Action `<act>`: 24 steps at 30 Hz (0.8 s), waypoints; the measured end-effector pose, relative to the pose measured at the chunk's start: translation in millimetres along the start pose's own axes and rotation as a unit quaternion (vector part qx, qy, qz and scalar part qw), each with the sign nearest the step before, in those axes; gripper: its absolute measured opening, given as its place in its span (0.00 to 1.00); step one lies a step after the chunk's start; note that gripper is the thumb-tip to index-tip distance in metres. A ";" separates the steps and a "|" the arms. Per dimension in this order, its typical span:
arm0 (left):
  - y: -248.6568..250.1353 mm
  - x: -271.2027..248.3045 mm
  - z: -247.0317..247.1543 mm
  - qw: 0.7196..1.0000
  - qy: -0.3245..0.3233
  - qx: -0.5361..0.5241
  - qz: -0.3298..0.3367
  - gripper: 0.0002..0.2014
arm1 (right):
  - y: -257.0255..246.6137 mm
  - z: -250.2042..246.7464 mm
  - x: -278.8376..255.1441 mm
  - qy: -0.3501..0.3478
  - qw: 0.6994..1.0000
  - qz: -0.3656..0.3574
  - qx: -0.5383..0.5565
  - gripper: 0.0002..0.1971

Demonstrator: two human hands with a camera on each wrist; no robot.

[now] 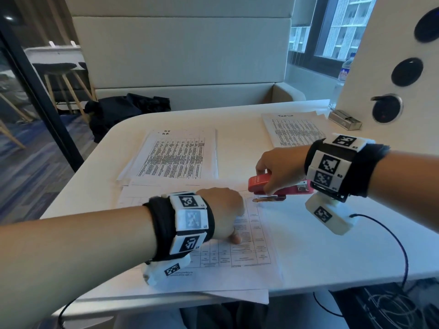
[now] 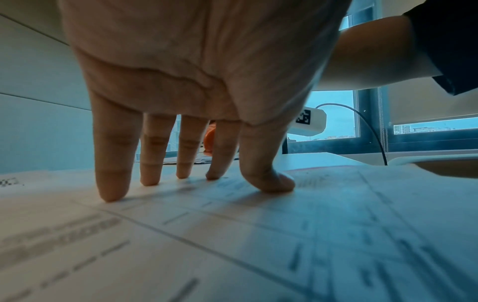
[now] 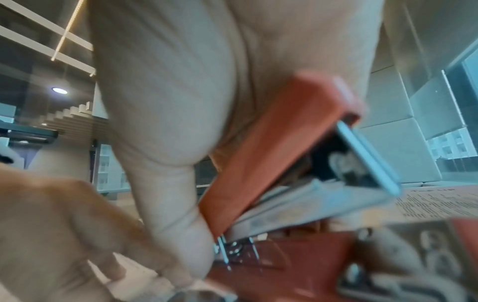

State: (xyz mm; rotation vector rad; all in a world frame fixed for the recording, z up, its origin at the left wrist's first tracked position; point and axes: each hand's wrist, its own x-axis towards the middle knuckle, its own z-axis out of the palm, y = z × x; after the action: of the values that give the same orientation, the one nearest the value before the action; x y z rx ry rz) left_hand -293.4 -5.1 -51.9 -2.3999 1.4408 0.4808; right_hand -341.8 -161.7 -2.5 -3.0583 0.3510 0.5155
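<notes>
Right grip (image 1: 281,166) curls round a glossy red wedge-shaped stapler (image 1: 257,182) at the far right corner of a thin printed sheet (image 1: 251,236) by the front edge of the tabletop (image 1: 320,257); left grip (image 1: 221,210), fingers (image 2: 113,163) straight, presses the sheet flat.

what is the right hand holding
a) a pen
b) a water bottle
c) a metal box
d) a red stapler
d: the right hand grips a red stapler by the far corner of the printed sheet, which the left hand presses flat with straight fingers.
</notes>
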 end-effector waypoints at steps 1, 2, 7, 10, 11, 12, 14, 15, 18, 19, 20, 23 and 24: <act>0.3 -0.8 0.5 1.000 0.002 -0.002 0.001 0.32 | 1.0 2.5 -0.3 0.007 1.000 -0.003 0.006 0.16; 0.8 -2.1 1.2 1.000 0.007 -0.009 0.003 0.32 | 1.8 5.4 -0.5 0.013 1.000 -0.005 0.010 0.16; -1.7 -6.8 3.3 0.995 0.040 -0.095 0.007 0.34 | 1.6 18.1 -1.1 0.024 1.000 -0.015 -0.006 0.15; -4.4 -6.7 1.0 0.990 0.075 -0.116 0.009 0.25 | -1.2 22.7 -0.3 0.026 0.999 -0.021 -0.015 0.16; -4.6 -5.7 0.3 0.989 0.085 -0.117 0.009 0.21 | -2.1 23.6 0.2 0.031 0.999 -0.023 -0.018 0.18; -4.6 -4.7 -0.7 0.988 0.094 -0.120 0.007 0.18 | -3.3 24.0 0.7 0.035 0.999 -0.025 -0.021 0.20; -3.2 -2.0 -3.2 0.986 0.107 -0.129 0.001 0.13 | -4.9 24.6 0.3 0.037 0.999 -0.022 -0.020 0.26; -2.2 -0.6 -4.9 0.985 0.114 -0.132 0.000 0.10 | -5.9 24.7 -0.3 0.033 0.999 -0.022 -0.026 0.27; 1.1 2.7 -9.6 0.983 0.132 -0.125 -0.003 0.05 | -9.1 25.8 -1.2 0.029 0.997 -0.034 -0.068 0.28; 2.2 3.6 -11.0 0.984 0.135 -0.115 -0.002 0.04 | -9.7 25.9 -1.0 0.030 0.996 -0.035 -0.076 0.28; 2.8 4.1 -11.9 0.984 0.139 -0.107 -0.001 0.04 | -10.5 25.5 -0.3 0.030 0.996 -0.034 -0.081 0.28; 3.2 4.9 -12.0 0.985 0.142 -0.100 0.004 0.03 | -12.8 24.1 1.8 0.026 0.994 -0.031 -0.104 0.29; 2.9 4.9 -11.5 0.984 0.143 -0.102 0.007 0.03 | -13.2 23.9 3.0 0.026 0.993 -0.030 -0.110 0.29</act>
State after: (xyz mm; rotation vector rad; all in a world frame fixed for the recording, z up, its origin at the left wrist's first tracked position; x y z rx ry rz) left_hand -292.4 -15.1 -43.8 -2.7132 1.5930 0.3081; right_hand -343.8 -148.2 -26.2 -3.2877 0.2143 0.5050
